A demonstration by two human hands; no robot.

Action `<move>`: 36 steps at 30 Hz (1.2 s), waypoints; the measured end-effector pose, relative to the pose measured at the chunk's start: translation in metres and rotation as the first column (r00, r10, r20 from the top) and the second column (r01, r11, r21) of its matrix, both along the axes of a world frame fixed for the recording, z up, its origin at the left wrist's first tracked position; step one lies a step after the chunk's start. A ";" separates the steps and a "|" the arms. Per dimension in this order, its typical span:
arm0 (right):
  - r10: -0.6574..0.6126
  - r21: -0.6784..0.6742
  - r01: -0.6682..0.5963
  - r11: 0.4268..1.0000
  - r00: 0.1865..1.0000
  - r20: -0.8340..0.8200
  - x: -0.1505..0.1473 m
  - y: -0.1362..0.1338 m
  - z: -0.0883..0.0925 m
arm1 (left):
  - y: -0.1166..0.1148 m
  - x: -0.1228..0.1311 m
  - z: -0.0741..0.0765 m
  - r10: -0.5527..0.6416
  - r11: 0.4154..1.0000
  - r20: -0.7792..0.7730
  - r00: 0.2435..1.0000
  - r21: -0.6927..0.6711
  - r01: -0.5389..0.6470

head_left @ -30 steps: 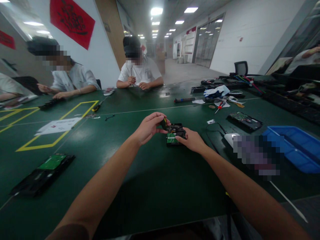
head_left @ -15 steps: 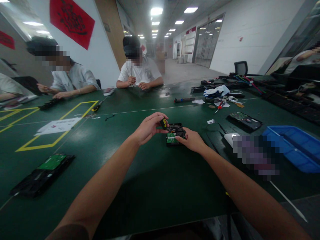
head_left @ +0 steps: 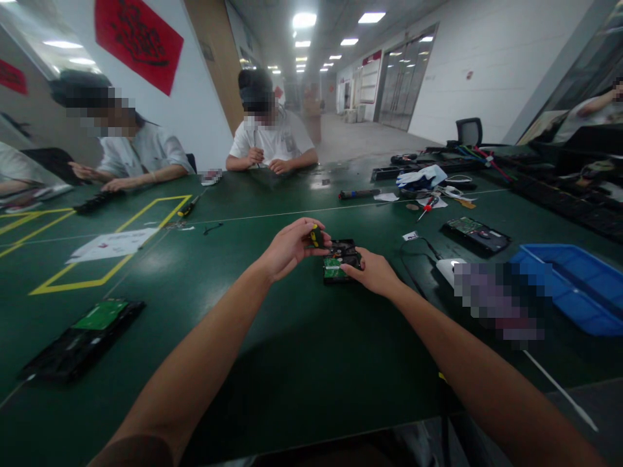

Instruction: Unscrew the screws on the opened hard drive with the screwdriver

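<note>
In the middle of the green table a black casing with a green circuit board (head_left: pixel 333 267) lies in front of me. My left hand (head_left: pixel 294 248) is closed on the yellow and black handle of a screwdriver (head_left: pixel 317 236), held over the casing's left side; its tip is hidden. My right hand (head_left: pixel 374 272) grips the casing's right edge, its thumb resting on the board side. A similar black casing with a green board (head_left: pixel 100 316) lies at the left, and another black casing (head_left: pixel 476 236) lies to the right.
A blue tray (head_left: pixel 584 305) and a white device (head_left: pixel 445 267) with a cable stand at the right. Beyond them lie a red screwdriver (head_left: pixel 427 207), a cloth (head_left: pixel 421 177) and a dark tool (head_left: pixel 359 194). Paper (head_left: pixel 111 244) lies left. Two people sit across the table (head_left: pixel 253 402).
The screwdriver handle has turned and tilted slightly in my left hand. My right hand and the casing keep their place.
</note>
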State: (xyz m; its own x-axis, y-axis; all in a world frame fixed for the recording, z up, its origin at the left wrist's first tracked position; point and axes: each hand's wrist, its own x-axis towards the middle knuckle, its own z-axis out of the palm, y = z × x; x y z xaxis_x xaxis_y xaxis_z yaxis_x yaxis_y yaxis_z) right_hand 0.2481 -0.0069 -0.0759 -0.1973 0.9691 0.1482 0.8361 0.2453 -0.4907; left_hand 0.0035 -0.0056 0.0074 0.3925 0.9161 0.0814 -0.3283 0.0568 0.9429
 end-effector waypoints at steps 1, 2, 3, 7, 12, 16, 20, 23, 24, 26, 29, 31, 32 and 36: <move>0.000 -0.002 0.000 1.000 1.000 0.000 0.000 0.000 0.001 | 0.000 0.000 -0.001 0.000 1.000 -0.007 1.000 0.004 0.000; -0.002 -0.004 0.002 1.000 1.000 0.000 0.000 -0.001 0.001 | 0.001 0.001 -0.001 0.002 1.000 -0.015 1.000 0.009 -0.002; -0.005 -0.006 0.005 1.000 1.000 -0.001 0.000 -0.001 0.002 | 0.001 0.001 -0.002 0.004 1.000 -0.023 1.000 0.014 -0.004; -0.010 -0.008 0.010 1.000 1.000 -0.010 -0.001 -0.002 0.004 | 0.000 0.002 -0.002 0.015 0.999 -0.064 0.998 0.052 -0.012; -0.017 -0.017 0.016 1.000 1.000 -0.012 -0.001 -0.002 0.002 | -0.001 0.000 0.000 0.036 0.993 -0.121 0.992 0.117 -0.022; -0.020 -0.022 0.020 1.000 1.000 -0.007 -0.001 -0.001 0.002 | -0.002 -0.002 0.002 0.085 0.986 -0.173 0.981 0.156 -0.058; -0.021 -0.024 0.021 1.000 1.000 0.000 -0.002 -0.002 0.005 | -0.003 -0.002 0.003 0.071 0.989 -0.176 0.982 0.141 -0.046; -0.016 -0.025 0.016 1.000 1.000 0.002 -0.002 -0.002 0.005 | -0.004 -0.001 0.004 0.058 0.990 -0.146 0.988 0.132 -0.039; -0.014 -0.026 0.014 1.000 1.000 0.002 -0.002 -0.002 0.005 | -0.005 -0.001 0.005 0.058 0.991 -0.134 0.989 0.127 -0.041; -0.011 -0.027 0.011 1.000 1.000 0.001 -0.001 -0.002 0.003 | -0.005 0.000 0.005 0.060 0.993 -0.112 0.992 0.112 -0.047; -0.005 -0.016 0.005 1.000 1.000 -0.001 0.000 -0.001 0.002 | -0.005 0.000 0.006 0.047 0.996 -0.080 0.996 0.082 -0.040; -0.001 -0.009 0.001 1.000 1.000 -0.001 0.000 -0.001 0.002 | -0.005 0.000 0.005 0.033 0.998 -0.061 0.998 0.062 -0.029; 0.002 -0.007 -0.002 1.000 1.000 -0.001 0.001 -0.001 0.002 | -0.004 0.000 0.005 0.026 0.998 -0.054 0.998 0.052 -0.023; -0.004 -0.015 0.004 1.000 1.000 0.003 0.000 -0.002 0.003 | -0.002 -0.001 0.004 0.012 0.999 -0.052 0.999 0.047 -0.010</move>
